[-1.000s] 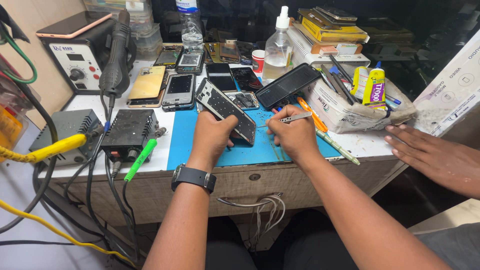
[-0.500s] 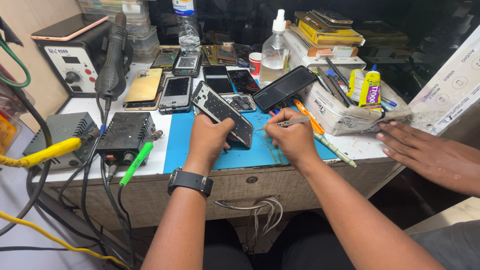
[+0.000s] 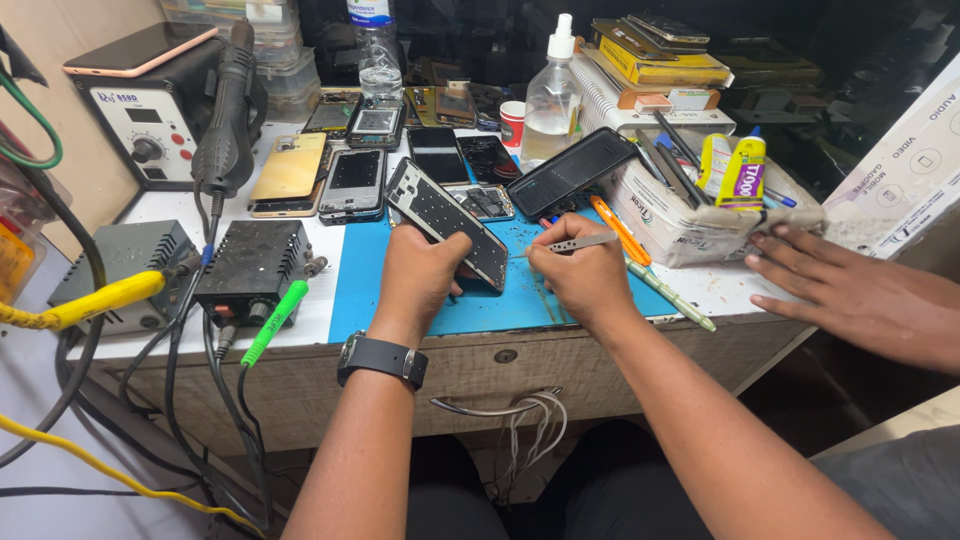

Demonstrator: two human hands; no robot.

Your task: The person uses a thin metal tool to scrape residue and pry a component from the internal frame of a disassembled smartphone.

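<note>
Black opened phone frame (image 3: pixel 447 222), tilted, screw-dotted.

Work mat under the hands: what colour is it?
Blue. The mat lies on the bench under both hands, seen best in the head view.

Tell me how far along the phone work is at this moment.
Done: the phone frame is already opened, its bare inside with screw holes showing. In hand: the left hand props it tilted over the blue mat while the right hand holds tweezers beside it. Left: it is not closed up; a loose circuit board lies behind.
</note>
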